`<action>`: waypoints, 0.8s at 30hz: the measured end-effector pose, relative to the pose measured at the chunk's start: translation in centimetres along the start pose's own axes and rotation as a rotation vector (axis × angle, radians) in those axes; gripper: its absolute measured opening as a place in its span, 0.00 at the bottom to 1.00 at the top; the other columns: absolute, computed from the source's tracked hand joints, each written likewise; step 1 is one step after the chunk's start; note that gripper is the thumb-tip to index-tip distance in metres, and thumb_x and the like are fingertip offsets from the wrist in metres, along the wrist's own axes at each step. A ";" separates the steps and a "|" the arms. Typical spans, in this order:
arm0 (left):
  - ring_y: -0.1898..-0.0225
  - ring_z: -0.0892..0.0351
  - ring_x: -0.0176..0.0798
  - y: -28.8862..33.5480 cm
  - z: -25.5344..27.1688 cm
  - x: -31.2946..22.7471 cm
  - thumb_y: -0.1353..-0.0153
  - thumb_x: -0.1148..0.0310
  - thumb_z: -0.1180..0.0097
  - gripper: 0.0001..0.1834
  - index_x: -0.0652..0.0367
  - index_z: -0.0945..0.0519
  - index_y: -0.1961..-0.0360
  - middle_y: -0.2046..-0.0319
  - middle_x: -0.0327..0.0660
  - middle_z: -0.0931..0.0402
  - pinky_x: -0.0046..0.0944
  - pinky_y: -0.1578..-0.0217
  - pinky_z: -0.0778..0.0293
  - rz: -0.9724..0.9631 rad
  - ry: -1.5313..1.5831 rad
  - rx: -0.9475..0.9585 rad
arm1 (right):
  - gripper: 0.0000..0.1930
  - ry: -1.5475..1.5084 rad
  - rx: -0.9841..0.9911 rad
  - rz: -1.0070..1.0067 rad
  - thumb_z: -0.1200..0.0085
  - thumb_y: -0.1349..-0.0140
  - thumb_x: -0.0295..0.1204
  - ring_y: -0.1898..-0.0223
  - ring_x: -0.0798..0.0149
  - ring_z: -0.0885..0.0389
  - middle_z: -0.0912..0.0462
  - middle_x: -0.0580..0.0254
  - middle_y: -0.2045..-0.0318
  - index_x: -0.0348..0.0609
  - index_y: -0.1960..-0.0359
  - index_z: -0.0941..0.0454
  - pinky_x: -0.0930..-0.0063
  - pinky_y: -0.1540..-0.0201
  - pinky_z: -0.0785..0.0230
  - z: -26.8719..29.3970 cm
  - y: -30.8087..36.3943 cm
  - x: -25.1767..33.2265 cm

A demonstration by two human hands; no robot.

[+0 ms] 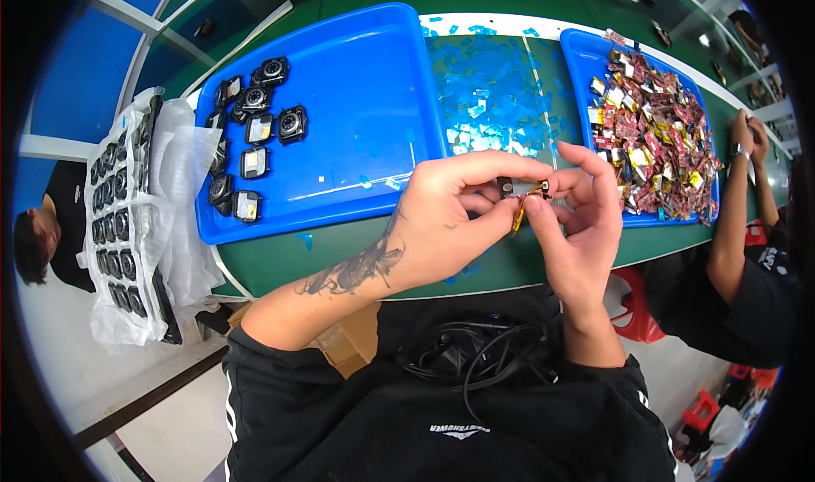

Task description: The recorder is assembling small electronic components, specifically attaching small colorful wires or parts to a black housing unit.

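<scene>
Above the table's near edge, my left hand pinches a small black watch case between thumb and fingers. A silvery inner part shows in it, and a thin yellow strip hangs below. My right hand closes on the right end of the same case, with thumb and fingertips at its edge and the little finger raised. Its exact grip on the inner parts is too small to tell. Left of my hands, a blue tray holds several black watch cases, some face up, others back up.
On the right, another blue tray is heaped with small red, yellow and silver battery-like pieces. Blue film scraps litter the green table between the trays. Clear-wrapped stacked trays stand far left. Co-workers sit at both sides; one forearm rests near the right tray.
</scene>
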State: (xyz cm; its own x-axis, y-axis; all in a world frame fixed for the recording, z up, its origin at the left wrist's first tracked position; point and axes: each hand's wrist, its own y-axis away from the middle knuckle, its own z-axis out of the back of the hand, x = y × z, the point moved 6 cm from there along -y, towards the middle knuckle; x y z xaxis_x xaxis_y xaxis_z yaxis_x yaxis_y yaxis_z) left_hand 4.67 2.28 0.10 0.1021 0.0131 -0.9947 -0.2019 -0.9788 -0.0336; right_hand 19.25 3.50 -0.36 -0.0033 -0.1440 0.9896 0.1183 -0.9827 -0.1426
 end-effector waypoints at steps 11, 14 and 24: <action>0.58 0.22 0.27 -0.4 0.8 0.3 0.42 0.87 0.48 0.19 0.66 0.23 0.48 0.50 0.44 0.23 0.25 0.60 0.22 -0.020 0.116 -0.014 | 0.21 -0.087 0.109 -0.078 0.42 0.43 0.14 0.65 0.79 0.25 0.24 0.66 0.66 0.35 0.47 0.31 0.87 0.64 0.30 -0.5 -1.1 -0.8; 0.62 0.22 0.24 -0.2 1.3 0.2 0.41 0.87 0.49 0.19 0.65 0.23 0.48 0.51 0.43 0.23 0.24 0.63 0.24 -0.029 0.086 -0.027 | 0.20 -0.190 0.184 -0.142 0.44 0.43 0.13 0.64 0.79 0.26 0.24 0.66 0.64 0.35 0.48 0.30 0.88 0.63 0.30 -1.4 -1.5 -0.9; 0.46 0.26 0.55 2.3 15.4 -4.8 0.49 0.58 0.35 0.23 0.54 0.23 0.52 0.50 0.51 0.23 0.48 0.45 0.30 0.262 -1.628 -0.300 | 0.22 0.366 0.329 -0.161 0.35 0.49 0.29 0.69 0.75 0.25 0.17 0.63 0.68 0.40 0.52 0.26 0.79 0.70 0.36 -3.4 -20.3 0.7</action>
State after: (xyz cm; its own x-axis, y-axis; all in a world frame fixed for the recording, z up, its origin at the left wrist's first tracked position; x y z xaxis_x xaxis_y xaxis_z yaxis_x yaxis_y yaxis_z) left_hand -11.32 3.10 3.30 -0.9882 -0.1499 -0.0329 0.1510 -0.9879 -0.0342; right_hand 13.49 22.99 3.16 -0.3877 -0.0838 0.9180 0.3938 -0.9155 0.0827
